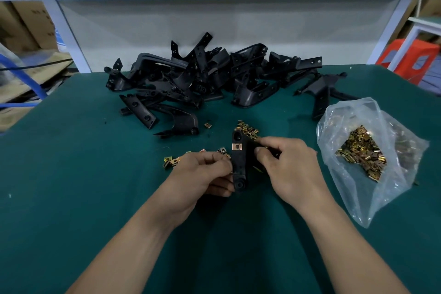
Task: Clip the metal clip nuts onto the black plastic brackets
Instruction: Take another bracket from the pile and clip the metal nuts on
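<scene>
Two hands, the left hand point(202, 170) and the right hand point(287, 166), grip one black plastic bracket point(238, 167) bearing one square brass-coloured metal clip nut point(237, 146). On the one green table point(83, 174), the far heap of black brackets point(191, 76) holds well over a dozen, too tangled to count. One single loose clip nut point(208, 125) lies apart. There are two small loose clusters point(247, 129) point(170, 160), and one clear plastic bag point(391, 174) at right holds dozens.

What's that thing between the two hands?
A black plastic bracket, held by the left hand and the right hand, with one metal clip nut on it, in the head view.
</scene>
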Demonstrator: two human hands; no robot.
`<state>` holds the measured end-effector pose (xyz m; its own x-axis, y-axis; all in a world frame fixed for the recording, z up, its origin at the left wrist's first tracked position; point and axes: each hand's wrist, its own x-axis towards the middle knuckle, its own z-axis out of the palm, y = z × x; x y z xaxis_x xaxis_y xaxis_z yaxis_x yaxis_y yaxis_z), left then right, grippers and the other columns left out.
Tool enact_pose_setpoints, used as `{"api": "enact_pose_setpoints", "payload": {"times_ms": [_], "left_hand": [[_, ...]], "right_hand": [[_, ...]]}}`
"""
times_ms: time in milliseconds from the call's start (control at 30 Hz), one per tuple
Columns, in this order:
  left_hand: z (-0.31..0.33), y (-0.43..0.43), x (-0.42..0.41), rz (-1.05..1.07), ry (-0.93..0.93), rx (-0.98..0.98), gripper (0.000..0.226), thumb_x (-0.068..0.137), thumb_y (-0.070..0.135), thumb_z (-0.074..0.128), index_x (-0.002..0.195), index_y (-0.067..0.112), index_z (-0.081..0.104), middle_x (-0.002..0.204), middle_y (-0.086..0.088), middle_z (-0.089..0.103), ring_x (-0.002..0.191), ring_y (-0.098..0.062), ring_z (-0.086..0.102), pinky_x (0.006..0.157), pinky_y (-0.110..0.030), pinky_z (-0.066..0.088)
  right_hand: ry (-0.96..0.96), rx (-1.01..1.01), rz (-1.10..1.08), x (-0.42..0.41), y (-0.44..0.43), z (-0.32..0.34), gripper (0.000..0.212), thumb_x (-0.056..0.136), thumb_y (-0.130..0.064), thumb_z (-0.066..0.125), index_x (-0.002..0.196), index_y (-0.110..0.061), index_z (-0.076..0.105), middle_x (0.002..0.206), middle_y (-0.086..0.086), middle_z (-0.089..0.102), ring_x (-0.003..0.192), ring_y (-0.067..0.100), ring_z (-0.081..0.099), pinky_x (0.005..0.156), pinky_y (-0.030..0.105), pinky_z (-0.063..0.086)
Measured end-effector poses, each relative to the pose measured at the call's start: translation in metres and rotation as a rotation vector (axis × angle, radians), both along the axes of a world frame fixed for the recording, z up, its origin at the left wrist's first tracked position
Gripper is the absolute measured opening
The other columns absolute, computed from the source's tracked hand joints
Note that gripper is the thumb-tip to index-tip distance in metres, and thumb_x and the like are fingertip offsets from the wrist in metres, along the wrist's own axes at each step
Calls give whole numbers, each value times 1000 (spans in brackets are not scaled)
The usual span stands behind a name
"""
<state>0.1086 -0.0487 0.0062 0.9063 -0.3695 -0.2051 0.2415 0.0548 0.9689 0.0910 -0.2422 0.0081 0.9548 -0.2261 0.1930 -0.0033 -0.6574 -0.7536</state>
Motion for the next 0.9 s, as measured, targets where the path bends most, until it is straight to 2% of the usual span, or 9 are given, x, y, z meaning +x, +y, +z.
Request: {"api": "enact_pose_setpoints", "payload": {"times_ms": [67, 133, 233, 333, 533, 700, 800, 900], "left_hand": [[0, 1, -1, 29, -19, 3, 14, 95, 4, 66, 81, 6, 68, 71, -10, 71, 59, -18, 67, 59, -25, 58], [0, 2, -1, 44, -36, 10, 12, 94, 3, 68, 82, 4, 70, 71, -9, 71, 60, -17, 68, 59, -24, 57], [1, 3, -2, 23, -30, 11, 18, 94, 6, 69, 77, 10, 73, 73, -10, 72, 63, -18, 70, 60, -24, 58], [3, 4, -3, -16, -14, 6, 25, 95, 10, 69, 72, 16, 77, 77, -10, 74, 67, -18, 72, 63, -25, 59], [6, 5, -3, -62, 63, -103, 12, 82, 26, 72, 73, 19, 76, 84, -10, 76, 70, -16, 73, 63, -24, 58], [2, 4, -4, -41, 47, -96, 10, 79, 23, 75, 74, 15, 73, 82, -13, 76, 68, -17, 74, 62, -25, 59], [1, 3, -5, -32, 9, -50, 10, 81, 21, 75, 72, 16, 73, 79, -14, 76, 67, -18, 73, 62, -26, 59], [0, 4, -3, -43, -24, 11, 25, 90, 9, 72, 67, 18, 76, 74, -13, 74, 65, -19, 73, 61, -27, 60]], "right_hand": [[3, 6, -1, -1, 1, 1, 11, 95, -37, 64, 97, -47, 68, 77, -8, 73, 77, 13, 67, 76, 39, 58], [12, 7, -5, -1, 1, 1, 12, 95, -37, 64, 94, -49, 67, 78, -10, 73, 78, 12, 67, 77, 39, 58], [30, 9, -15, -1, 1, 1, 11, 94, -38, 64, 93, -48, 69, 77, -12, 73, 76, 10, 67, 78, 38, 58], [31, 21, -11, -2, 1, 1, 12, 95, -37, 64, 93, -49, 67, 79, -8, 73, 79, 15, 68, 78, 41, 58], [7, 72, -7, -1, 1, 1, 15, 94, -29, 66, 89, -38, 76, 71, -3, 71, 69, 17, 61, 65, 30, 48], [-11, 16, -45, -3, 3, 1, 11, 95, -34, 64, 95, -39, 74, 71, -7, 70, 73, 20, 64, 69, 41, 55], [-27, -30, -70, -5, 6, 0, 10, 95, -36, 63, 97, -39, 73, 68, -9, 68, 73, 22, 62, 71, 42, 55], [-31, -52, -85, -6, 8, -1, 5, 95, -37, 65, 98, -39, 69, 65, -10, 67, 72, 21, 62, 71, 41, 55]]}}
